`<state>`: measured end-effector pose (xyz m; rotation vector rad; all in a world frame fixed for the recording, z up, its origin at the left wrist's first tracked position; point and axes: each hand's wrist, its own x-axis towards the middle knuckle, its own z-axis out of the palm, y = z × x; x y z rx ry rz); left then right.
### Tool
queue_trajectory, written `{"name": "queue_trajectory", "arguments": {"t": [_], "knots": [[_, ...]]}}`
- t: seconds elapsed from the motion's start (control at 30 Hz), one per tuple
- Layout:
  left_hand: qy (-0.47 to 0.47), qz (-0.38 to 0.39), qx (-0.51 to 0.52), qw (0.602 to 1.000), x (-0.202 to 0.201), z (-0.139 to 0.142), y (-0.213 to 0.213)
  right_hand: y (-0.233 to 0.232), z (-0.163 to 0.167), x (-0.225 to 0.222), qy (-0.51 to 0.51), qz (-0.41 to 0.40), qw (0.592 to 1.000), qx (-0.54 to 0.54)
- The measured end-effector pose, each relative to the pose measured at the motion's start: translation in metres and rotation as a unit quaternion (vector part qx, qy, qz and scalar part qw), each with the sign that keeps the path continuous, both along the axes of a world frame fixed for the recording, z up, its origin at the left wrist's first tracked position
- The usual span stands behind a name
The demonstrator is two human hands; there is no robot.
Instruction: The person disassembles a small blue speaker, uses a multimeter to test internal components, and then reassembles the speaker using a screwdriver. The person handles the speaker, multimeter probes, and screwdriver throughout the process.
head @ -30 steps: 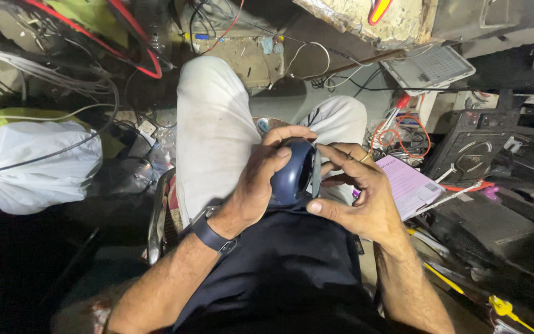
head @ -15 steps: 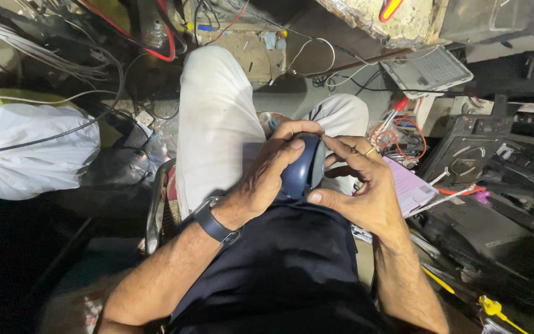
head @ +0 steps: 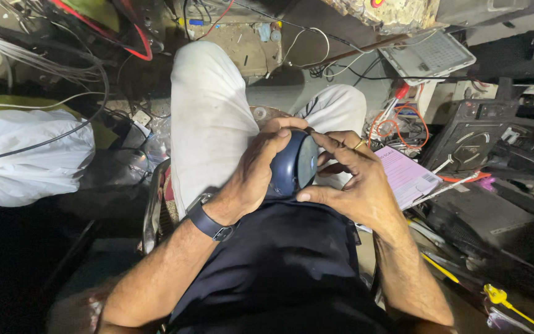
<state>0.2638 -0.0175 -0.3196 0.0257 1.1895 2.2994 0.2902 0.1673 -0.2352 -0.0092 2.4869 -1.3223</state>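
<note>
A rounded dark blue device [head: 293,166] with a grey face rests in my lap, above my white trousers [head: 208,117]. My left hand [head: 256,170] wraps over its left side and grips it; a dark watch [head: 208,221] sits on that wrist. My right hand [head: 353,182] holds the device from the right, thumb under its lower edge and fingers spread over the grey face. A ring shows on one right finger.
A white plastic bag [head: 29,158] lies at the left among white and black cables. A pink paper pad [head: 406,176] lies right of my right hand. Black equipment casings [head: 471,139], a grey panel [head: 431,55], red wires and yellow-handled tools [head: 505,295] crowd the right side.
The view has shifted slightly, so my lap sits higher in frame. My right hand's fingers have closed in over the device's face. My left hand keeps its grip.
</note>
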Motion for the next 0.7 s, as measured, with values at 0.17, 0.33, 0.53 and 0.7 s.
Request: {"name": "queue_trajectory", "arguments": {"t": [0.17, 0.33, 0.53, 0.7], "knots": [[-0.114, 0.003, 0.058, 0.992, 0.002, -0.006, 0.008, -0.003, 0.005, -0.003, -0.027, -0.011, 0.999, 0.022], [-0.115, 0.009, 0.037, 0.993, 0.004, -0.009, 0.01, -0.001, 0.004, -0.004, -0.032, -0.009, 0.999, 0.031], [-0.13, 0.01, 0.087, 0.988, 0.0, -0.005, 0.007, 0.015, -0.002, 0.002, -0.046, -0.011, 0.997, -0.054], [-0.027, 0.025, 0.085, 0.996, -0.003, 0.004, -0.001, 0.031, -0.009, 0.006, -0.138, -0.093, 0.958, -0.236]]}}
